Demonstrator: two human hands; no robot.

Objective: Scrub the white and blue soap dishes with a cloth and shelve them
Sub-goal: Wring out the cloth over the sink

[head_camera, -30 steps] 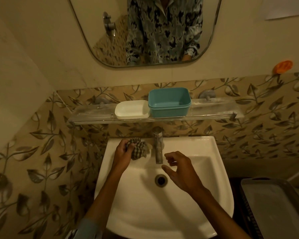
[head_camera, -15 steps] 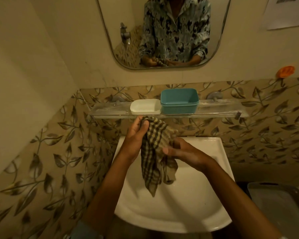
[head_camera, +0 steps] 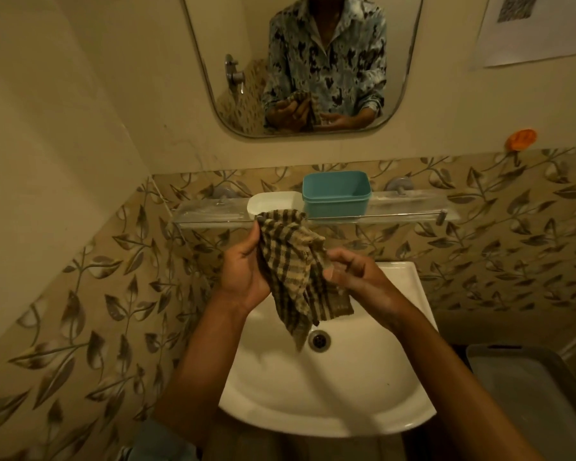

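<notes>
A checked brown and cream cloth [head_camera: 293, 271] hangs above the white sink [head_camera: 326, 387], spread between both hands. My left hand [head_camera: 243, 267] grips its upper left part, thumb near the top corner. My right hand [head_camera: 356, 271] pinches its right edge. The white soap dish [head_camera: 273, 201] and the blue soap dish [head_camera: 336, 194] stand side by side on the clear wall shelf [head_camera: 409, 207], just behind the cloth. The cloth's top corner covers part of the white dish's front. The tap is hidden behind the cloth and hands.
A mirror [head_camera: 300, 61] hangs above the shelf and reflects my torso and hands. An orange hook [head_camera: 521, 139] sticks to the wall at right. A grey tub [head_camera: 532, 400] stands to the right of the sink. The drain [head_camera: 319, 340] lies below the cloth.
My left hand lifted the balled cloth from the sink's back rim beside the tap. My right hand joined it, and the cloth now hangs unfolded, held higher, near the shelf.
</notes>
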